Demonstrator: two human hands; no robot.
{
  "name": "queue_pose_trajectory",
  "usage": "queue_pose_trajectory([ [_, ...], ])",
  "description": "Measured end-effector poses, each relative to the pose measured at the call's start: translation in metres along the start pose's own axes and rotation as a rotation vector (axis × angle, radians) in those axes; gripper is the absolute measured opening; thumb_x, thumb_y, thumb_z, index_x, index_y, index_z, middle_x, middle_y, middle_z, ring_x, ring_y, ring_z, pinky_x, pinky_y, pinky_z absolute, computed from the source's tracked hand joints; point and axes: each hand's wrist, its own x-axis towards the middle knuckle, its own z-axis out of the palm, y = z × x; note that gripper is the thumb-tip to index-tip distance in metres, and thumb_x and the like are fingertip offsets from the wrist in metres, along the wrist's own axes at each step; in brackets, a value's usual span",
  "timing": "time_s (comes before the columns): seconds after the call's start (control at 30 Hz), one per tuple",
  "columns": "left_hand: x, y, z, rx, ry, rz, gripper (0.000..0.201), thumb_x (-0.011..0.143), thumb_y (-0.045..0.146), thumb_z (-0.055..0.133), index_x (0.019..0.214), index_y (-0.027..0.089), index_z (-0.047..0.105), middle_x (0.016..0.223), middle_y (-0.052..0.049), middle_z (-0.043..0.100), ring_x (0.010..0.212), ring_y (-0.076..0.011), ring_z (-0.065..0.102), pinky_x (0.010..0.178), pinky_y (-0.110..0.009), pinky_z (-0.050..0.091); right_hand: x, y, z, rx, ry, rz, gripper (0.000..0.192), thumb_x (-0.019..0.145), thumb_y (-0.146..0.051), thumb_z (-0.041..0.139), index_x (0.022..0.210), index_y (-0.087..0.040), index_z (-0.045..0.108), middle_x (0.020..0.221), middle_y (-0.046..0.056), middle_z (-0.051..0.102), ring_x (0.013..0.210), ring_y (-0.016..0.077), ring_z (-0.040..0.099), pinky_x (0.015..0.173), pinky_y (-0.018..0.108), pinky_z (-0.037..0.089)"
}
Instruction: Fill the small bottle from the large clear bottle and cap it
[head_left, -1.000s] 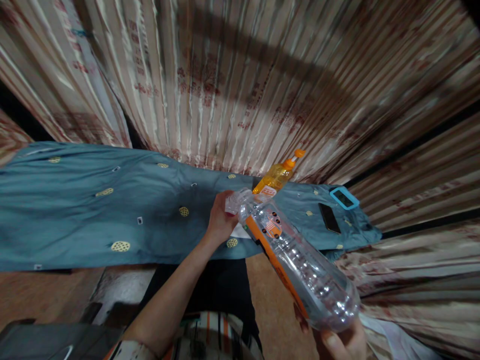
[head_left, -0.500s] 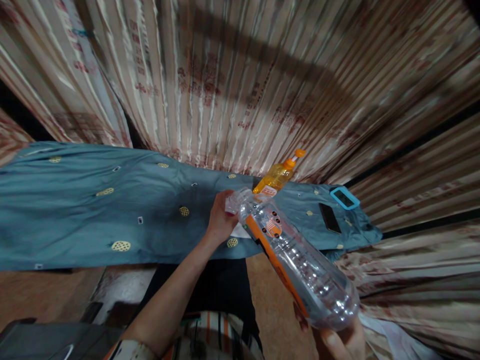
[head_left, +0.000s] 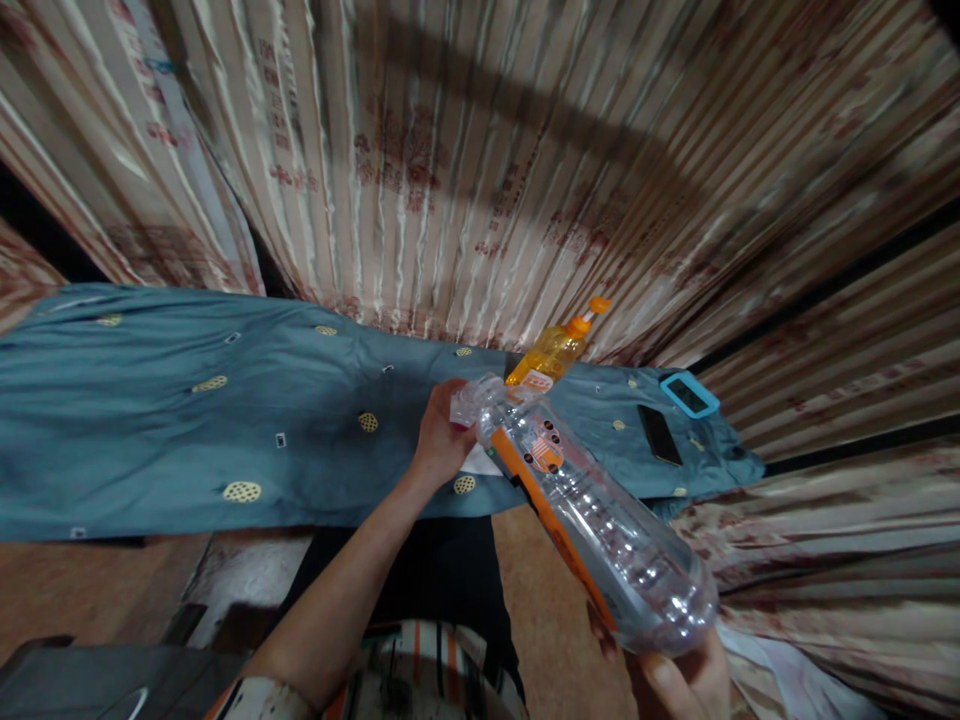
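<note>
Holding: clear plastic bottle (head_left: 600,525), big, empty-looking, orange label strip along one side, tilted with neck away from the person and base toward the camera
Bottle place: in the air over the near edge of the teal cloth (head_left: 187,420), base out past that edge, above the brown floor
Right hand (head_left: 686,680): under the bottle base at the bottom of the picture, fingers curled up around it, cupping the base
Left hand (head_left: 439,435): at the bottle neck, fingers closed around the clear cap (head_left: 466,402), pinching it; arm runs back toward the camera
Orange bottle (head_left: 553,352): orange cap, just behind the clear bottle's neck, standing tilted on the teal cloth at its far edge
White paper (head_left: 480,462): on the cloth below the left hand, mostly hidden
Dark phone (head_left: 659,435): flat on the cloth, right of the clear bottle
Blue-cased device (head_left: 689,395): on the cloth, just beyond the dark phone, near the cloth's right end
Curtain (head_left: 450,160): striped, pleated, behind the cloth's far edge
</note>
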Motion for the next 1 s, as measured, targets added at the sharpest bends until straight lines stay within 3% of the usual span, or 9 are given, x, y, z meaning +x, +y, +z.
queue_pose_trajectory([
  [0.1, 0.0, -0.001, 0.0, 0.007, 0.0, 0.003, 0.055, 0.076, 0.026, 0.088, 0.127, 0.022, 0.066, 0.119, -0.008, 0.075, 0.108, -0.0277, 0.076, 0.099, -0.045, 0.064, 0.0, -0.002, 0.003, 0.04, 0.051, 0.063, 0.077, 0.073, -0.054, 0.099, 0.14, -0.032, 0.069, 0.078, -0.003, 0.077, 0.053, 0.0192, 0.067, 0.055, 0.03, 0.054],
  [0.4, 0.001, 0.0, -0.001, -0.009, -0.018, -0.002, 0.055, 0.077, 0.025, 0.087, 0.127, 0.021, 0.066, 0.121, -0.009, 0.075, 0.111, -0.0293, 0.076, 0.103, -0.048, 0.064, 0.001, -0.011, 0.012, 0.085, 0.12, 0.105, 0.094, 0.057, -0.057, 0.109, 0.134, -0.024, 0.067, 0.079, -0.001, 0.08, 0.05, 0.0174, 0.066, 0.052, 0.028, 0.053],
  [0.57, 0.001, 0.001, -0.001, -0.001, -0.013, -0.001, 0.053, 0.078, 0.024, 0.087, 0.127, 0.021, 0.066, 0.12, -0.01, 0.075, 0.111, -0.0294, 0.076, 0.102, -0.048, 0.064, 0.0, -0.011, 0.017, 0.083, 0.119, 0.107, 0.082, 0.06, -0.056, 0.105, 0.128, -0.027, 0.07, 0.074, -0.003, 0.075, 0.054, 0.0164, 0.065, 0.054, 0.026, 0.051],
  [0.7, 0.001, -0.001, -0.001, 0.009, -0.004, 0.023, 0.052, 0.08, 0.029, 0.088, 0.127, 0.021, 0.066, 0.12, -0.009, 0.075, 0.11, -0.0289, 0.076, 0.102, -0.047, 0.064, 0.0, -0.007, 0.016, 0.056, 0.122, 0.098, 0.084, 0.063, -0.06, 0.1, 0.133, -0.027, 0.066, 0.074, -0.002, 0.077, 0.048, 0.016, 0.061, 0.052, 0.028, 0.049],
  [1.0, 0.001, 0.0, 0.0, 0.012, 0.0, 0.016, 0.054, 0.077, 0.027, 0.089, 0.126, 0.02, 0.066, 0.12, -0.009, 0.075, 0.111, -0.0296, 0.076, 0.101, -0.047, 0.063, 0.0, -0.004, 0.008, 0.044, 0.098, 0.124, 0.087, 0.058, -0.062, 0.104, 0.129, -0.03, 0.065, 0.07, -0.003, 0.076, 0.05, 0.0204, 0.066, 0.05, 0.029, 0.049],
])
